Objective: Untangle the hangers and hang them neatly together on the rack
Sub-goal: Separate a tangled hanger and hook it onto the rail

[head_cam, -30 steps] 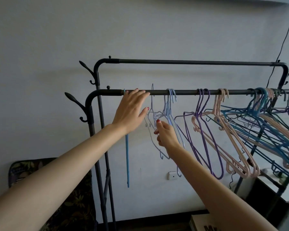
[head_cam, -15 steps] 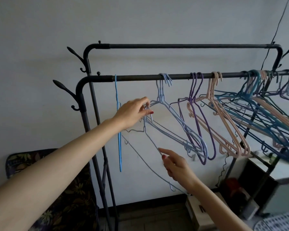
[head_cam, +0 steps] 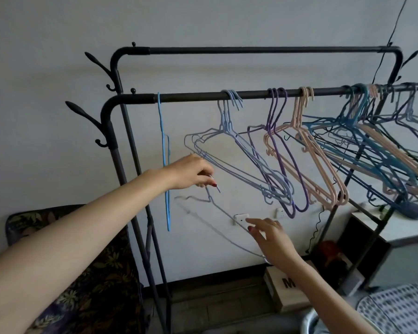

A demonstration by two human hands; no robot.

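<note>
One pale wire hanger off rack, held below front rail. Left hand pinches its hook; right hand, at 5 o'clock, fingers loose, touches lower wire. Step, we judge: freeing it. Next: hook it at 1 o'clock beside lilac group.

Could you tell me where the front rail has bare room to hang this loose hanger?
Front rail is bare between the single blue hanger and the lavender bunch. Right of the pink bunch it is crowded and tangled.
</note>
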